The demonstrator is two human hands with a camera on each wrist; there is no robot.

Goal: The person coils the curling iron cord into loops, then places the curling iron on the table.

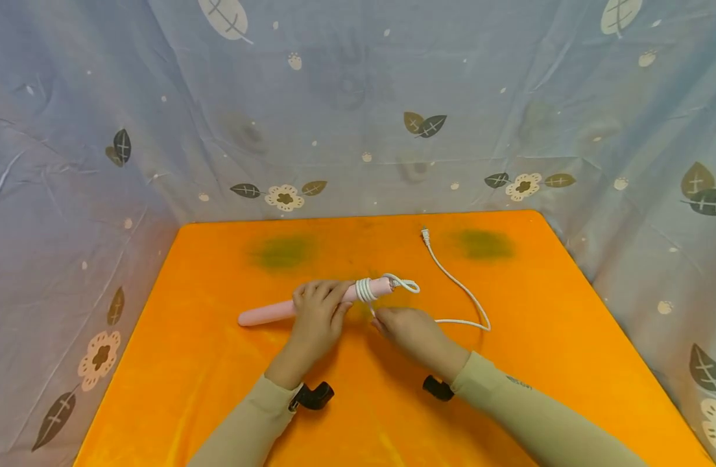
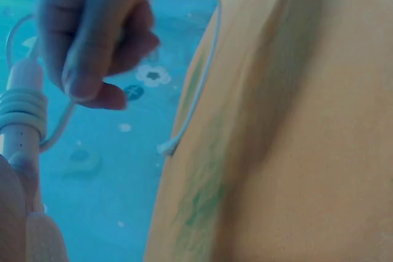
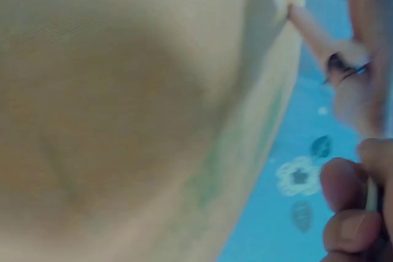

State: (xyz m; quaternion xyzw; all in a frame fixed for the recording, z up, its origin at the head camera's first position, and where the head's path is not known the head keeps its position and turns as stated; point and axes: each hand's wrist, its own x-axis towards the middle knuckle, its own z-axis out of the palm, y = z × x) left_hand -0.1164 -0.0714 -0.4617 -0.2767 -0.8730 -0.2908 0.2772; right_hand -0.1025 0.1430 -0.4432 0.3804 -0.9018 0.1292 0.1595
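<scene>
Nearest us, the right hand pinches the cord just beside the wand, probably to hold its turns snug, while the left hand curls round the wand's middle, which we take as steadying it against that pull. We see the wand slantwise over the middle of the table, and beyond, the cord bends slackly, likely sparing the grip any tug, to the plug near the far edge.

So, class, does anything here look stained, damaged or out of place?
Two blurry green patches discolour the plain orange tabletop near its far edge, perhaps stains. The thin white cord round the smooth pink rod shows no obvious damage.
</scene>
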